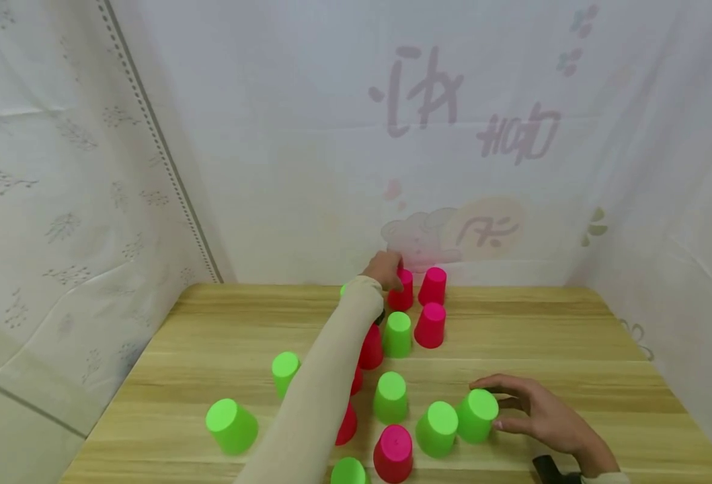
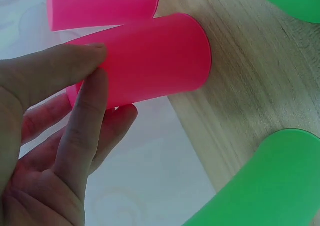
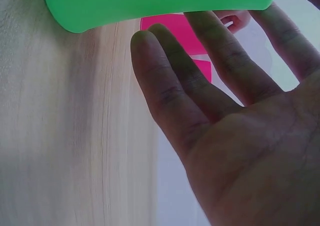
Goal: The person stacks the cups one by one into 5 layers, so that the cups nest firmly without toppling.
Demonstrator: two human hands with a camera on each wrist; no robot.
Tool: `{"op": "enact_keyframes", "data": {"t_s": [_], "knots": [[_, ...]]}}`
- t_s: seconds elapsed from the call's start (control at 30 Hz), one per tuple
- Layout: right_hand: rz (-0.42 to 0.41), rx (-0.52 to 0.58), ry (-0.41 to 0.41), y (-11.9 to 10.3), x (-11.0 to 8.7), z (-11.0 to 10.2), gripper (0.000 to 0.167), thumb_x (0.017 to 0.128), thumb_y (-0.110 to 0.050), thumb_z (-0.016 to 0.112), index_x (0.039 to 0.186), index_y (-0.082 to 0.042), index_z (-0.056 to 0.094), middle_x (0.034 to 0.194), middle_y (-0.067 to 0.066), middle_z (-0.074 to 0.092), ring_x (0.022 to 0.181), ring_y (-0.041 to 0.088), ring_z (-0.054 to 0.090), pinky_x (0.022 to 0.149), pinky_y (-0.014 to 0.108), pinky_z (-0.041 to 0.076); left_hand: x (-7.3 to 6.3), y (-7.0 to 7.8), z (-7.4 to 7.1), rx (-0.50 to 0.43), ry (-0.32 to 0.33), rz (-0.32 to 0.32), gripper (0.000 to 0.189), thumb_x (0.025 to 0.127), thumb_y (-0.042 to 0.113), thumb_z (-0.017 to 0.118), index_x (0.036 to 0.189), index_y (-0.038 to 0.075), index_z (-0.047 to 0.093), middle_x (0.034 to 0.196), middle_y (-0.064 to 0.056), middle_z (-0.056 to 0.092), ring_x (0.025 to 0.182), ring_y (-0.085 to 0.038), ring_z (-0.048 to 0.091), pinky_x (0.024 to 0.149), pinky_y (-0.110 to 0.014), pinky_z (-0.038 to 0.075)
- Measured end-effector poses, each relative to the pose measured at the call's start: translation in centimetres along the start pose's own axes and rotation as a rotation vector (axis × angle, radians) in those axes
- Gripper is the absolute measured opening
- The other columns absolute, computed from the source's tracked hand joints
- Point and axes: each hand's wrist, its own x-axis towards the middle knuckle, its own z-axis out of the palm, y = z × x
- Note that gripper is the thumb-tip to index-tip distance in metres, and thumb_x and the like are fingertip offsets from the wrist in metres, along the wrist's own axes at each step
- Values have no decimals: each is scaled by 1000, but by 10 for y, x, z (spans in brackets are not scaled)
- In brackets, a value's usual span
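At the table's (image 1: 525, 336) far edge we see the left hand (image 1: 384, 270) pinching a pink-red cup (image 1: 401, 296) near its top, while nearer us the right hand (image 1: 540, 415) spreads loose fingers around a green cup (image 1: 478, 415), contact unclear.

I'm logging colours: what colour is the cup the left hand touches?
Pinkish red; the cup shows best in the left wrist view.

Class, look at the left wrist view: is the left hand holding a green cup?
No, the left hand grips a pink cup.
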Motion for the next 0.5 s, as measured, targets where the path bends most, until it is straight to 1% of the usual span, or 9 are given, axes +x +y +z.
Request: {"op": "enact_keyframes", "data": {"t_s": [0.1,0.3,0.4,0.5], "knots": [[-17,-6,3,1,1,1,44,95,-3,64,137,1,54,133,19,62,121,2,61,97,24,54,0,1,0,7,2,-7,39,81,16,82,115,6,64,111,-9,67,101,-23,59,84,-32,56],[-20,-25,15,1,2,3,43,95,-4,65,136,0,55,132,9,65,120,2,61,96,24,55,-4,3,-3,21,4,6,43,84,18,79,121,4,62,120,-11,66,112,-27,60,93,-36,56],[-19,-38,23,3,2,3,43,94,-5,66,136,1,55,131,6,66,119,1,61,95,25,55,-8,2,-9,15,4,16,45,85,18,79,123,2,60,122,-13,65,114,-28,60,96,-36,55],[-30,-59,33,4,2,2,43,94,-5,67,135,1,55,130,2,66,118,0,61,94,25,55,-13,0,-19,-10,-4,35,45,85,15,78,124,1,60,120,-14,66,112,-28,61,95,-37,55]]}}
